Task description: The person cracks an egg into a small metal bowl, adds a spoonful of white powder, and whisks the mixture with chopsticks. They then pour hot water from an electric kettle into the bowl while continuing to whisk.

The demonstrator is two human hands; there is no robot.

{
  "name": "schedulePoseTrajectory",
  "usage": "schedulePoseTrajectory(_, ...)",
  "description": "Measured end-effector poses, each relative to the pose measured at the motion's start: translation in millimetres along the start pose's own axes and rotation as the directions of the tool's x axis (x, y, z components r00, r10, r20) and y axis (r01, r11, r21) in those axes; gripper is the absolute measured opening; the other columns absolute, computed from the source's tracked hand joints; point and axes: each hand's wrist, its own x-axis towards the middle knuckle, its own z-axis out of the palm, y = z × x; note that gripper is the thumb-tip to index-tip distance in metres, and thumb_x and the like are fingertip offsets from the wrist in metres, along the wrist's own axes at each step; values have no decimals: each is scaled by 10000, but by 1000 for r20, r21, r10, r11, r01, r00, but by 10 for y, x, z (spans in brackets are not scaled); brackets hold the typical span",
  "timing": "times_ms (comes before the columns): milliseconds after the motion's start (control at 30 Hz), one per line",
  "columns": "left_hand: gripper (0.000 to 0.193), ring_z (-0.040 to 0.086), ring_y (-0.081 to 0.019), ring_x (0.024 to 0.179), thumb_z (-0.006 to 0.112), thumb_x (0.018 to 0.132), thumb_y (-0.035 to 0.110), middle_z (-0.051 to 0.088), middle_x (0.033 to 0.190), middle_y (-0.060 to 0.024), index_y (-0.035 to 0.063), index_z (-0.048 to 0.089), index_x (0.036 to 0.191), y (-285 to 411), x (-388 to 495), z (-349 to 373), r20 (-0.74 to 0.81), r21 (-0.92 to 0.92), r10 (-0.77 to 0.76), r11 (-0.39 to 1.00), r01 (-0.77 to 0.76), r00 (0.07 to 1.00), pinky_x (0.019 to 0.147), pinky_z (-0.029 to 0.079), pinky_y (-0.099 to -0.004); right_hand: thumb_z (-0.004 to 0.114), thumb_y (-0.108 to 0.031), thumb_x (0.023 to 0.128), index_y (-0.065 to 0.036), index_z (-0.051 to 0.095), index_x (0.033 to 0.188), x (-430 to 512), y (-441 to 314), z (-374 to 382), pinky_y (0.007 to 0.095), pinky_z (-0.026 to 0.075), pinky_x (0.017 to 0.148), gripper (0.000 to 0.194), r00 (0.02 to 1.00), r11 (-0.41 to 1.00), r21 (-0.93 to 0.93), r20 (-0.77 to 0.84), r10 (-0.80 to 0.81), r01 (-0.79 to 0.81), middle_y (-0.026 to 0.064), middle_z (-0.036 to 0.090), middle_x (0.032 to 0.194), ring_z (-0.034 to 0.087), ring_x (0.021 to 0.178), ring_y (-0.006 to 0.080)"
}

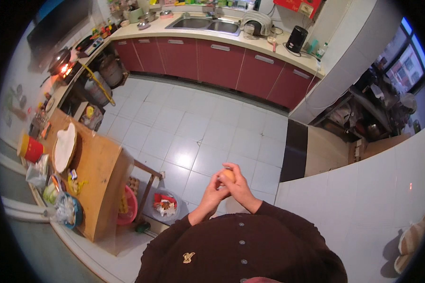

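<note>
In front of my dark buttoned top, my left hand (212, 195) and my right hand (239, 190) are brought together around a brownish egg (229, 173). Fingers of both hands wrap it, and its lower side is hidden by them. The fine contact of each finger is too small to tell. Beneath my wrists, a pale round object (233, 206) shows partly, mostly covered by my arms and top. To the left of my hands, a lined waste bin (164, 204) on the floor holds red and white scraps.
A wooden table (102, 166) at left carries a basket with a white cover (65, 146) and bagged vegetables. Below it are a pink basin (130, 205) and egg trays (132, 185). A pan (59, 61) sits over flames; gas cylinders (97, 88) stand below. A double sink (205, 24) lies ahead.
</note>
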Motion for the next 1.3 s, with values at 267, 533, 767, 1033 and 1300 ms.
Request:
schedulePoseTrajectory(267,707,586,-220,1130,682,866,24,391,1427,-120,93,311,1464,813,1539,115,-153,59,191,981,-184,969,924,521,-331,647,-157,936,-60,448,1316,1839,-72,-643,313,514,850,440,969,983,132,227,98,-131,114,623,1103,632,985,170)
schedulePoseTrajectory(533,437,619,-192,1079,607,954,126,493,1364,-109,63,477,1367,1351,2427,-139,-378,7,53,999,-54,924,925,516,-352,546,-238,996,-42,454,1314,3505,-274,-1278,313,543,832,384,842,751,415,410,350,-514,147,602,1124,635,933,191)
schedulePoseTrajectory(767,369,642,-208,963,602,937,68,627,1112,-91,61,521,1296,1055,2824,-1018,-581,-593,-292,792,-149,760,867,552,-322,539,-245,996,-25,431,1305,4771,-116,-1414,330,527,832,395,780,634,467,473,409,-616,172,588,1119,612,912,205)
schedulePoseTrajectory(1033,388,639,-158,896,543,952,38,614,1102,-109,50,482,1335,1422,4488,-1379,-489,-769,-251,575,-278,835,730,582,-245,543,-241,984,-26,449,1281,6520,-225,-1676,347,534,853,378,783,658,437,448,432,-613,209,599,1144,634,905,227)
schedulePoseTrajectory(1300,368,622,-141,888,538,957,55,598,1114,-89,52,492,1322,2971,5519,-1909,-602,-634,-79,653,-415,795,738,573,-232,589,-199,957,-29,464,1300,8113,-269,-1219,328,548,825,402,782,673,416,446,435,-612,172,603,1131,650,934,236)
